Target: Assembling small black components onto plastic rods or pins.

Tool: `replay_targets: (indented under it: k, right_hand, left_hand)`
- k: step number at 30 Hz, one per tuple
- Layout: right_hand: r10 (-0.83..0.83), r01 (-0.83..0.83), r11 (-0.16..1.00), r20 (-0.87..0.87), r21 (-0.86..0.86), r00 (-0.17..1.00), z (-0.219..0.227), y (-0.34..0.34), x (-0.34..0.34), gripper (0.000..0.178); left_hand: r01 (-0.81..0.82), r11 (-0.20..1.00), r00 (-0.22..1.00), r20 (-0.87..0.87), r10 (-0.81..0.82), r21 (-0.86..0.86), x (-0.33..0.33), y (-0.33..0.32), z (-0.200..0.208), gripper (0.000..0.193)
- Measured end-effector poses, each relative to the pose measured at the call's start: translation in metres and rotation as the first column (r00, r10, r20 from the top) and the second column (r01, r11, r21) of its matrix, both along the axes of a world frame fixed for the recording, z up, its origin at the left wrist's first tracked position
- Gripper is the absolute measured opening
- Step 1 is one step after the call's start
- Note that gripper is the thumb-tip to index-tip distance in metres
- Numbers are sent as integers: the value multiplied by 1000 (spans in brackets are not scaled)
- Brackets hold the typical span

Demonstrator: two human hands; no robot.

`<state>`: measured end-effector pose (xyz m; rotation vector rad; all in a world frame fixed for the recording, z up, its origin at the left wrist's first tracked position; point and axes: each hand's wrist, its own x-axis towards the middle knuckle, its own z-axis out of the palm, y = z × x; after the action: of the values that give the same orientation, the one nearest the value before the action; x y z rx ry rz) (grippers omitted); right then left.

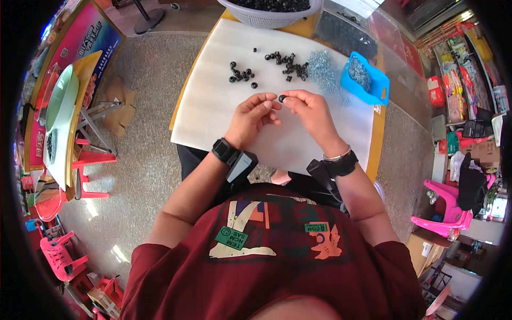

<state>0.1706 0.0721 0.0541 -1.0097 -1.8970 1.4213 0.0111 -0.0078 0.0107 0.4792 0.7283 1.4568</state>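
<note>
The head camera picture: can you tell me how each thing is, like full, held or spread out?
Right hand: pinching
Small black piece: held
Left hand: fingers curled, grip unclear
Loose black pieces: scattered in clusters
Glittery bits: spread in a heap
Blue basket: partly filled
Grey basket: well filled
White sheet: lying flat

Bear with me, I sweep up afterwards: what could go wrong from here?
The small black piece pinched in the fingers of the right hand could slip and roll off the white sheet. The cluster of black pieces lies right beside the pile of pale-blue bits, so a careless brush might mix them. The blue basket sits at the table's right edge, so a bump could perhaps spill its contents onto the floor.
</note>
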Motion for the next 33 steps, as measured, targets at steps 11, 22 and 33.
replay_targets:
  k: [11, 22, 33]
  right_hand:
    - [-132, 148, 971, -92, 190, 987, -7, -41, -3, 16]
    - [-174, 121, 827, 45, 549, 984, -9, -38, 2, 8]
    - [-339, 254, 818, 77, 516, 938, -13, -15, 41, 5]
  left_hand:
    - [88, 996, 996, -19, -88, 3, -2, -1, -3, 21]
    - [131, 991, 984, -119, -130, 2, 2, -1, -1, 22]
    - [117, 993, 993, -14, -117, -15, -2, 0, 0, 23]
